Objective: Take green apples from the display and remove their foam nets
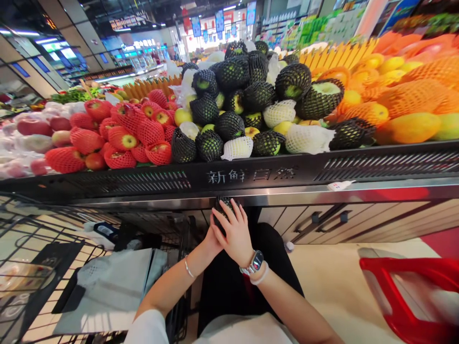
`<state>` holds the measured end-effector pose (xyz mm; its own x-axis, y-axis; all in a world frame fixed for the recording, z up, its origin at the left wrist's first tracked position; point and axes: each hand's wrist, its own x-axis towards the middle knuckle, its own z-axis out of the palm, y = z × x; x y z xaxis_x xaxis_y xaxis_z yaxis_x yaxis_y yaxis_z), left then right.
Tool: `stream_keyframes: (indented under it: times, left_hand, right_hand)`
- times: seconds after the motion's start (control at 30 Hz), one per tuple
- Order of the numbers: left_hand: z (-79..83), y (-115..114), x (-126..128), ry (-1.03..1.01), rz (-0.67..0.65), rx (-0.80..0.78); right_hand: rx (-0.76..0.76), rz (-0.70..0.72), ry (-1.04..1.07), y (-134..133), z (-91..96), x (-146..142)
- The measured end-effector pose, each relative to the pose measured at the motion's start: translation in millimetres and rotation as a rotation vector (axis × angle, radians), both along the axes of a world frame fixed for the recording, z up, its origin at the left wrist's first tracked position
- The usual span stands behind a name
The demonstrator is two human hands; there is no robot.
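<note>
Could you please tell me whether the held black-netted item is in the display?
Out: the hands hold the black-netted item outside the display's black front panel.

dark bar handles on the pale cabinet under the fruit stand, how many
2 visible: one dark bar handle right of the black-trousered legs, the second handle beside it, further right; more may be hidden behind the legs.

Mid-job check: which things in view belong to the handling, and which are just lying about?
In use: held black-netted fruit; right hand, over it; left hand, partly hidden.
Lying about: red-netted fruit; orange-netted fruit; white tag; red plastic frame.
</note>
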<state>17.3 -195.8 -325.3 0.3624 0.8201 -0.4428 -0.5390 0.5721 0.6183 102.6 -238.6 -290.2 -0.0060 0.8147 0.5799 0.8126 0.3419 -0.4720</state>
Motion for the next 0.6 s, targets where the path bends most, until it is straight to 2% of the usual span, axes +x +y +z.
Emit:
stream_keyframes:
  times: [0.13,0.2,0.3,0.37,0.47,0.6]
  left_hand:
    - [12.2,6.6,1.4,0.027,0.072,-0.109]
    - [19.3,8.9,1.0,0.044,0.045,-0.14]
    - [26.6,9.5,-0.8,0.109,-0.091,-0.178]
    - [27.9,8.8,-1.9,0.121,-0.13,-0.164]
    - [26.6,8.6,-3.5,0.062,-0.098,-0.125]
    - [24.0,9.0,-5.4,0.078,-0.019,-0.117]
  right_hand:
    - [0.041,-0.066,0.042,2.4,8.6,10.2]
    - [0.095,-0.092,0.04,5.7,10.2,14.9]
    - [0.147,-0.013,0.016,11.8,9.7,20.7]
    - [0.161,0.063,0.009,15.9,7.4,23.7]
    - [0.151,0.127,0.044,20.9,1.4,26.7]
    - [0.179,0.123,0.117,22.6,-8.8,25.6]
